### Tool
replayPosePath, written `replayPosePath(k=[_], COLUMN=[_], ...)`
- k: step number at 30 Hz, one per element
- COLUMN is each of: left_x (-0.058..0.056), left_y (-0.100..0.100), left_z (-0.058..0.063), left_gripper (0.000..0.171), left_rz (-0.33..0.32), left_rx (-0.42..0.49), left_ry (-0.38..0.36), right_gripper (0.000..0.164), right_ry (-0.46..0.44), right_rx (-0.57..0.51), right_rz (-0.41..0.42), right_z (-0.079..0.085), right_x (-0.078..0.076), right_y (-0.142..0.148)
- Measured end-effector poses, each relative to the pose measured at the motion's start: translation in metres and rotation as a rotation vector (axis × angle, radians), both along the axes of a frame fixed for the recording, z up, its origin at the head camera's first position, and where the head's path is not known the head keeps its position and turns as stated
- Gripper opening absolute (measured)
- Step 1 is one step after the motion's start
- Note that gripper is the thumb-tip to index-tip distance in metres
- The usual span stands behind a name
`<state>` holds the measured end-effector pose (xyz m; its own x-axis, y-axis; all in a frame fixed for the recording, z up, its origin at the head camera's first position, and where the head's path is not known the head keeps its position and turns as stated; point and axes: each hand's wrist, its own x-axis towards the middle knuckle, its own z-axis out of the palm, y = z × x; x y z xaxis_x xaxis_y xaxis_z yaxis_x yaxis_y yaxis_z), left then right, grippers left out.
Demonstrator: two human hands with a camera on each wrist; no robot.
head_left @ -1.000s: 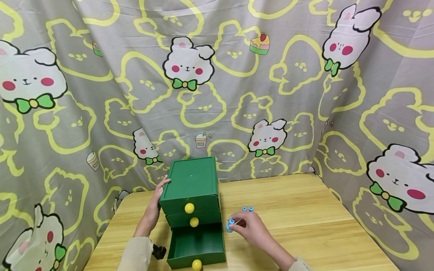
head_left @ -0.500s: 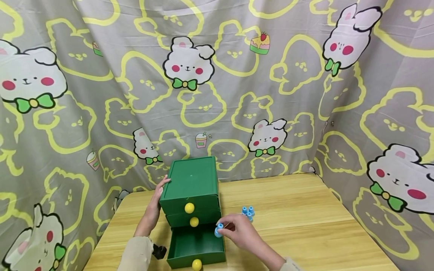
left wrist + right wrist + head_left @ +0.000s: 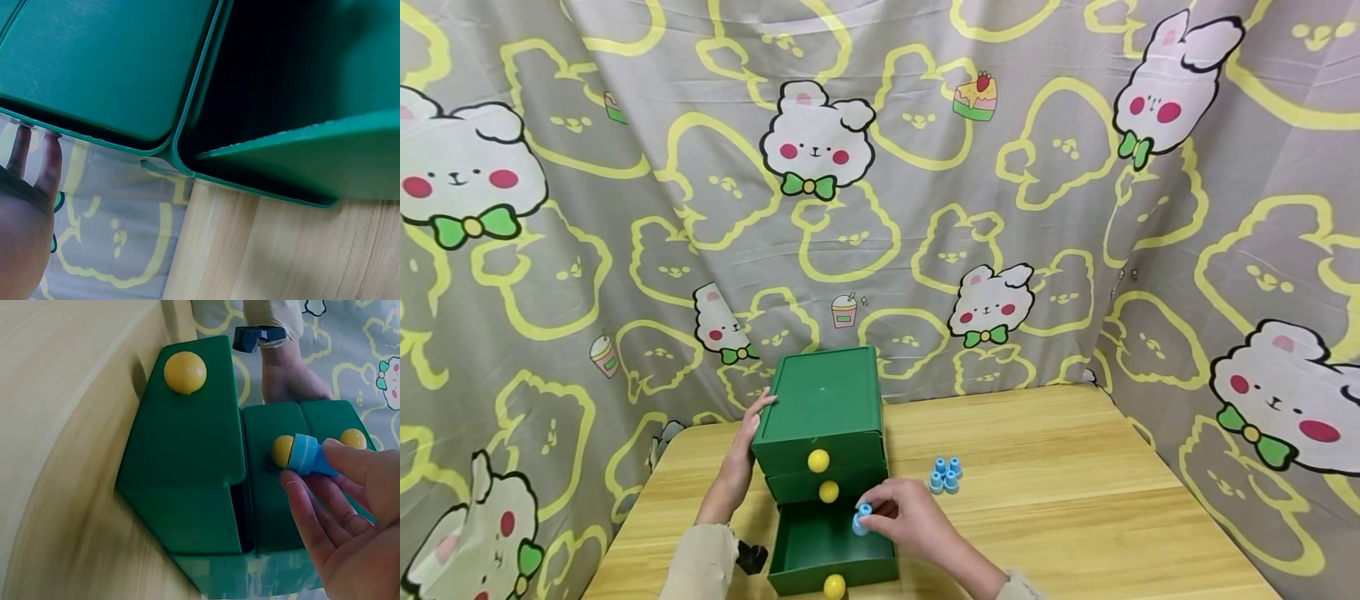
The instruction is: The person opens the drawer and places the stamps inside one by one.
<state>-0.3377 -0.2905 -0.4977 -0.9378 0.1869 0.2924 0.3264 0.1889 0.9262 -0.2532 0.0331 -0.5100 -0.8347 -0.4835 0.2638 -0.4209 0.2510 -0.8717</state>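
A green drawer cabinet (image 3: 823, 396) with yellow ball knobs stands on the table, its bottom drawer (image 3: 808, 577) pulled out. My left hand (image 3: 743, 454) rests against the cabinet's left side; in the left wrist view its straight fingers (image 3: 50, 165) touch the wall. With thumb and fingers, my right hand (image 3: 917, 521) pinches a small blue cone-shaped piece (image 3: 860, 522) above the right part of the open drawer. The piece shows a wider banded base (image 3: 303, 454) in the right wrist view. No object is visible on the part of the drawer floor that shows.
Several similar blue pieces (image 3: 945, 476) stand grouped on the wooden table (image 3: 1075, 500), right of the cabinet. The two upper drawers (image 3: 801, 487) are pushed in. A patterned curtain (image 3: 880, 183) hangs behind and at both sides. A black device (image 3: 751, 557) sits at my left wrist.
My right hand has carried the blue piece leftward from the table to over the open drawer, uncovering the grouped blue pieces. My left hand has stayed in place on the cabinet.
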Motion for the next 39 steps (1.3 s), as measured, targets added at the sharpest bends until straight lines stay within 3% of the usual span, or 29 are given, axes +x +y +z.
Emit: replayPosePath(k=[9, 21, 39], left_x=[-0.001, 0.000, -0.001], left_y=[-0.001, -0.003, -0.002], left_z=[-0.001, -0.001, -0.002], left_gripper=[0.054, 0.054, 0.055], left_rz=[-0.001, 0.004, -0.005], left_rx=[0.002, 0.001, 0.001], left_ry=[-0.001, -0.001, 0.005], right_gripper=[0.010, 0.011, 0.008], right_ry=[-0.049, -0.032, -0.075], right_rx=[0.016, 0.096, 0.166], right_rz=[0.022, 0.027, 0.072], right_z=[-0.008, -0.017, -0.037], right_x=[0.003, 0.001, -0.008], right_y=[-0.020, -0.047, -0.075])
